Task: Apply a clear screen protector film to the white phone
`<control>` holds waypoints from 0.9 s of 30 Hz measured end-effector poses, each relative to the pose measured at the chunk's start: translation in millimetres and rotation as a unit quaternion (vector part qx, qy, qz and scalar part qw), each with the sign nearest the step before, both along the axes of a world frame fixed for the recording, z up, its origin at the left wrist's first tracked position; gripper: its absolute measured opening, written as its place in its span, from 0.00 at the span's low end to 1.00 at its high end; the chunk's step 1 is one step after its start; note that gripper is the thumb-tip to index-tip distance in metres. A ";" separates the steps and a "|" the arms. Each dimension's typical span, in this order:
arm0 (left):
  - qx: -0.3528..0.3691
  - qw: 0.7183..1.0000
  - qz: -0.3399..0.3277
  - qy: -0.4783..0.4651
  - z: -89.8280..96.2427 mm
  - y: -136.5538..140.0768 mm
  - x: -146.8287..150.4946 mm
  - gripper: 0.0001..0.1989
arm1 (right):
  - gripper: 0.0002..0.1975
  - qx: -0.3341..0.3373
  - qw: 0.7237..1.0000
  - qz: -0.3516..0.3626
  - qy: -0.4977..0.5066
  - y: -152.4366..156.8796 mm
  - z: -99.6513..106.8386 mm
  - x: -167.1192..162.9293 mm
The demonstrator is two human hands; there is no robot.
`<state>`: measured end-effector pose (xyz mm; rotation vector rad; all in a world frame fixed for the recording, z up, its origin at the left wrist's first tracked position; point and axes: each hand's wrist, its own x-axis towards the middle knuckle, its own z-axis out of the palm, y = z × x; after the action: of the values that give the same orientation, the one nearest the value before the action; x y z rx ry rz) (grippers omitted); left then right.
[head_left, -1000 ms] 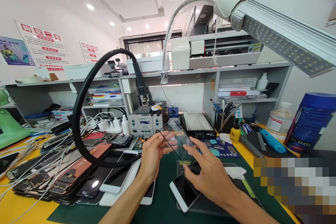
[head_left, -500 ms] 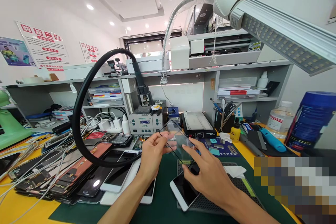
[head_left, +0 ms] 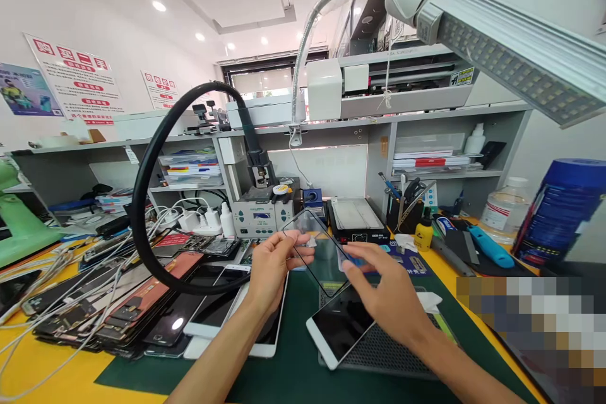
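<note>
Before me, a yellow worktop [head_left: 57, 372] with green mat [head_left: 293, 385]. Above the mat: a clear, dark-bordered panel [head_left: 326, 252], tilted, pinched by the left hand [head_left: 272, 268]; right hand [head_left: 391, 297], fingers bent, at its right edge, whether gripping I cannot tell. Below: white-edged phone [head_left: 341, 328] on perforated pad [head_left: 398, 353].

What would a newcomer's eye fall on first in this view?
Probably the thick black hose, which makes a big loop in the left half of the view, and the LED lamp at the upper right. Near the middle, the clear, dark-edged panel stands out next, with the left hand gripping its left edge and the right hand at its right edge; a white-framed phone lies just below it in the picture.
</note>
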<state>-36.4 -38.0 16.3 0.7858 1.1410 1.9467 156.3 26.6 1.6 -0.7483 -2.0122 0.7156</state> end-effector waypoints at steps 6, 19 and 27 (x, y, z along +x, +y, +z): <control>0.003 1.000 -0.013 -0.021 3.9 -2.6 0.1 0.11 | 0.20 -0.324 0.936 0.112 0.079 10.6 14.2 3.2; 0.013 0.999 -0.034 -0.023 6.6 -5.9 1.7 0.13 | 0.20 -0.361 0.906 0.217 0.041 4.2 17.8 5.3; 0.006 0.994 -0.103 0.023 5.7 -8.7 5.2 0.12 | 0.22 -0.369 0.897 0.232 0.076 2.8 17.7 4.5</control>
<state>-31.1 -46.7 22.0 0.9222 1.0337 1.7740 160.9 29.5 19.3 -0.5865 -1.7643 1.8226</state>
